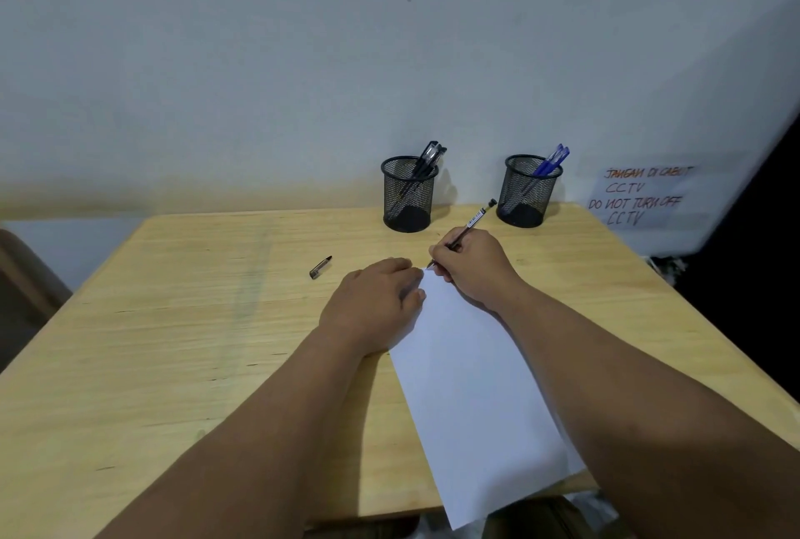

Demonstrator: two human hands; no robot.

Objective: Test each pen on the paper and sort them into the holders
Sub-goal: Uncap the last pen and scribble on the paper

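A white sheet of paper [467, 391] lies slanted on the wooden table [173, 322]. My right hand [474, 265] grips a black pen [469, 226], its tip touching the paper's far corner. My left hand [376, 300] rests flat on the paper's left edge and holds it down. The pen's cap [320, 267] lies loose on the table to the left. At the back stand two black mesh holders: the left holder [409, 196] has black pens in it, the right holder [528, 192] has blue pens.
The table stands against a white wall. A handwritten paper sign [640, 196] is stuck low on the wall at the right. The paper's near end hangs over the table's front edge. A chair back [26, 278] shows at the far left.
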